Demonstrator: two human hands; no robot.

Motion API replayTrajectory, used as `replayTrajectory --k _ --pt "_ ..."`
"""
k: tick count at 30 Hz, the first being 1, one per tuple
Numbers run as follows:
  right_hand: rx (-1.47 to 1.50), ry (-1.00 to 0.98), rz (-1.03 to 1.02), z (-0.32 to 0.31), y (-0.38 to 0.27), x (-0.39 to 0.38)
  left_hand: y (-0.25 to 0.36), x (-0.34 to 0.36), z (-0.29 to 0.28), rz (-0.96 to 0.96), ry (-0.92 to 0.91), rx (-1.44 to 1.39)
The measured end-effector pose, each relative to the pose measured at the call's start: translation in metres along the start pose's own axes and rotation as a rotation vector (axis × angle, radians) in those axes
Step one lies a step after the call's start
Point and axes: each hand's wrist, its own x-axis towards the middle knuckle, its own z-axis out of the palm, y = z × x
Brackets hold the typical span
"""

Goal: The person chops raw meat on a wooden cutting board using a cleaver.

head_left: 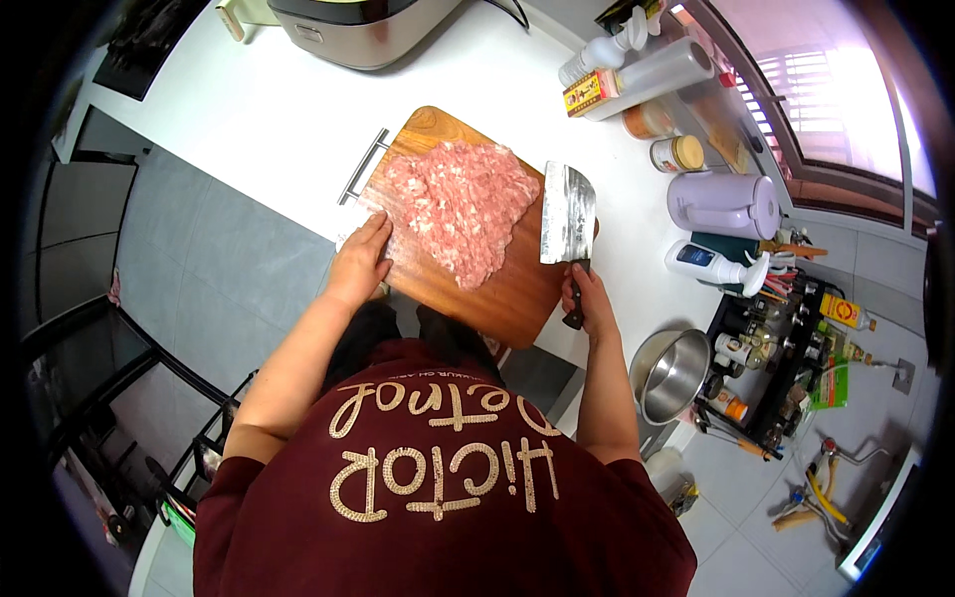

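While the right hand [589,294] wraps its fingers tight round the cleaver [567,214] handle, blade poised at the mince [460,204] edge, the left hand [360,261] presses flat, fingers together, steadying the board [497,294] on the white counter [269,119]

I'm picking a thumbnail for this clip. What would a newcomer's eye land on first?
First the pink spread of minced meat covering the round wooden cutting board on the white counter. Next the broad steel cleaver, raised at the meat's right edge in the right hand, while the left hand steadies the board's left rim.
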Motion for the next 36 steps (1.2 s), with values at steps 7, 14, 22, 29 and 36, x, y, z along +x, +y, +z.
replayTrajectory --k 7,14,22,29,36 --pt "-0.109 -0.131 0.019 0.025 -0.024 0.032 0.008 0.001 -0.004 -0.018 0.011 -0.026" --pt "-0.484 -0.245 -0.106 0.056 -0.083 0.067 0.024 -0.003 0.002 -0.163 0.116 0.066" --pt "-1.553 -0.053 -0.888 0.110 -0.074 0.019 0.020 -0.005 0.005 -0.235 0.092 0.031" --pt "-1.542 0.063 -0.871 0.123 -0.051 -0.028 0.019 -0.003 0.002 -0.232 0.073 0.020" --pt "-0.848 0.177 -0.724 0.143 -0.059 -0.082 0.018 -0.012 0.012 -0.143 0.107 0.071"
